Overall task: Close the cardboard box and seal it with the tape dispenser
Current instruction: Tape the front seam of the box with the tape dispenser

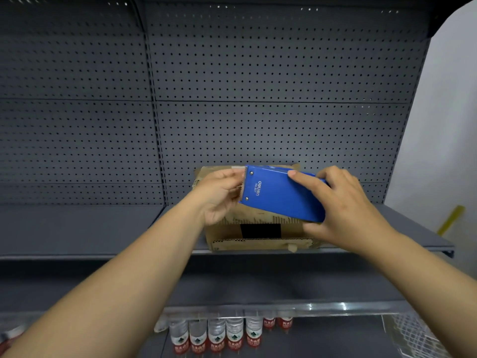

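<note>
Box (260, 229) on grey shelf (103, 228), blue dispenser (280, 195) held just over it, right hand (343, 208) gripping its 3 o'clock end, left hand (219, 198) at 9 o'clock pinching tape (240, 177) at the toothed edge.

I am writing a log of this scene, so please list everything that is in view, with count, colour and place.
box: one, brown, on the shelf, behind the hands
dispenser: one, blue, held in front of the box
shelf: one, grey, under the box
pegboard: one, grey, behind the shelf
bottles: at least seven, clear with red labels, lower level, bottom centre
basket: one, white wire, bottom right
strip: one, yellow, at the right, by the wall
wall: one, white, right edge
left hand: one, at the dispenser's toothed end, fingers curled; what it pinches is unclear
right hand: one, grips the dispenser's other end
</note>
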A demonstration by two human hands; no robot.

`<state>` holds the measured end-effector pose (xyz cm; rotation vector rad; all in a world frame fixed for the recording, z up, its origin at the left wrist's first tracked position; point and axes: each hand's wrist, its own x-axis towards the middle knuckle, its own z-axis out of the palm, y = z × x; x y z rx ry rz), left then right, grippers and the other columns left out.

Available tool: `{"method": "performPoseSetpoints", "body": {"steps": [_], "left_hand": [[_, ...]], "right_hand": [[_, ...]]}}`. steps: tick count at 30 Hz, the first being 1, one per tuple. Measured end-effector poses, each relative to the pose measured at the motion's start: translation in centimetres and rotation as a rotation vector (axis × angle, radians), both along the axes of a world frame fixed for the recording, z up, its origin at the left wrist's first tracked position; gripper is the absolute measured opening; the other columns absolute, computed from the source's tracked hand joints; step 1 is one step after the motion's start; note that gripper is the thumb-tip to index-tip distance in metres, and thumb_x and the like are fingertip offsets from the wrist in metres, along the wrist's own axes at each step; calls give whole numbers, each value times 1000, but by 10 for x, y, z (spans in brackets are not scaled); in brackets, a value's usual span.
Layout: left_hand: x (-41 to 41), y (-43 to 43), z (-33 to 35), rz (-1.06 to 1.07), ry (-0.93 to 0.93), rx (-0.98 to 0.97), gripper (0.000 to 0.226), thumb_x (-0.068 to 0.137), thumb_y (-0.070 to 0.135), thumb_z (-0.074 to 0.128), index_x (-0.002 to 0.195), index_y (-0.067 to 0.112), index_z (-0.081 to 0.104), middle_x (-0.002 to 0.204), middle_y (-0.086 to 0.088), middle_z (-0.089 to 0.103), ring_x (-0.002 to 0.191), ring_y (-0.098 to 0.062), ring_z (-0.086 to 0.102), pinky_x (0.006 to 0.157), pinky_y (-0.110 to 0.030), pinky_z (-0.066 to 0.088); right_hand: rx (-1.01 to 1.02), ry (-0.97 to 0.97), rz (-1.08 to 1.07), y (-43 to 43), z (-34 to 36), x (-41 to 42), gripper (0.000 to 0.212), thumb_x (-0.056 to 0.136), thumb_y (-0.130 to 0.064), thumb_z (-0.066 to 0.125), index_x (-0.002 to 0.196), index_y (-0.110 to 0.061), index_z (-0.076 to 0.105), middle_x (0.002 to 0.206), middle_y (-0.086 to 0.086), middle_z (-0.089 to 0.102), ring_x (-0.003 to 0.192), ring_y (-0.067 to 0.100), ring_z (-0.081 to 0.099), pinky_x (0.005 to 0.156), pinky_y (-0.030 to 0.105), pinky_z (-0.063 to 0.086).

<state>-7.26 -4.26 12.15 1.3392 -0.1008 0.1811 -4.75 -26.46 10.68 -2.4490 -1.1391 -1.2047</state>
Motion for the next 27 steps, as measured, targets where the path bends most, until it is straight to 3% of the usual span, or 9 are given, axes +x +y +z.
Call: {"method": "performPoseSetpoints", "body": {"steps": [7, 12, 16, 18, 21, 27], "left_hand": [[-15, -21, 9, 220, -15, 65, 17, 93, 4, 51, 82, 5, 64, 49, 4, 61, 36, -5, 45, 38, -17, 39], [-26, -33, 3, 347, -86, 144, 15, 92, 5, 54, 84, 4, 67, 59, 2, 67, 49, -9, 55, 48, -20, 46], [-33, -44, -4, 420, -108, 200, 15, 91, 5, 54, 93, -6, 65, 75, -9, 63, 61, -13, 53, 56, -17, 48], [-38, -48, -8, 436, -116, 182, 12, 90, 5, 56, 86, -3, 65, 70, -5, 64, 59, -9, 55, 57, -14, 48], [-48, -37, -14, 487, -101, 176, 9, 88, 7, 61, 79, 6, 64, 70, -2, 63, 61, -8, 56, 59, -12, 49], [-62, -16, -36, 547, -37, 236, 8, 87, 8, 62, 83, 2, 64, 71, -4, 61, 60, -8, 56, 57, -12, 47]], "right_hand": [[-97, 0, 9, -15, 14, -17, 93, 49, -33, 77, 132, -29, 35, 87, 9, 48, 72, 21, 39, 69, 31, 42], [-190, -54, -29, -32, 18, -26, 95, 48, -39, 75, 134, -25, 34, 83, 7, 48, 68, 26, 51, 63, 33, 47], [-225, 24, -34, -51, 12, -32, 104, 52, -41, 75, 138, -29, 19, 85, 3, 39, 72, 24, 46, 65, 32, 43], [-243, 80, -39, -60, 11, -35, 104, 58, -44, 72, 140, -33, 9, 89, 1, 36, 79, 23, 45, 72, 32, 42], [-258, 171, -71, -76, 9, -38, 103, 62, -49, 67, 145, -32, 8, 93, -2, 30, 90, 23, 45, 80, 32, 40], [-319, 182, -117, -93, -11, -36, 103, 58, -54, 65, 141, -31, 11, 89, 2, 37, 81, 25, 49, 74, 37, 47]]}}
